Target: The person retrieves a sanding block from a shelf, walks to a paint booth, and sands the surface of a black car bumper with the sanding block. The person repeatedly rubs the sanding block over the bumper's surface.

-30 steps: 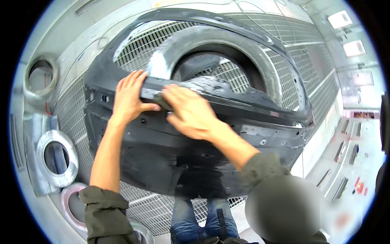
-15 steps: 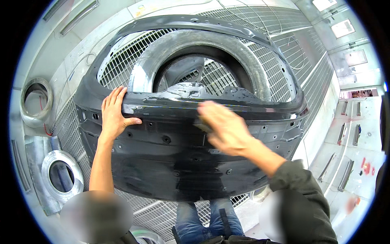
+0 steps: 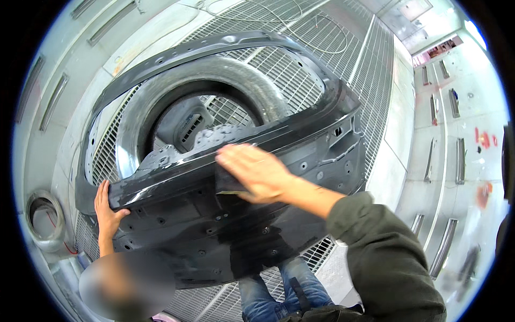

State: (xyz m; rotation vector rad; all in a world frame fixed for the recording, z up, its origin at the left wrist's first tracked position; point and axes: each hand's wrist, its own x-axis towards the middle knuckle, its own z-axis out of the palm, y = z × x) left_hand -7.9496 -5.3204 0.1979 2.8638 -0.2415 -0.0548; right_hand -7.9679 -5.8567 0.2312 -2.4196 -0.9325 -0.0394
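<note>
Evidently, the black vehicle panel [image 3: 185,225] lies in front of the person, above the floor grating [image 3: 373,96], with a large tire [image 3: 134,126] visible through its window opening. The right hand [image 3: 255,174], fingers extended and close together, holds a dark sheet [image 3: 228,183] flat against the panel's raised ridge. The left hand [image 3: 108,213], thumb spread from the fingers, rests on the ridge's left end. A grey ring [image 3: 51,244] sits farther left.
</note>
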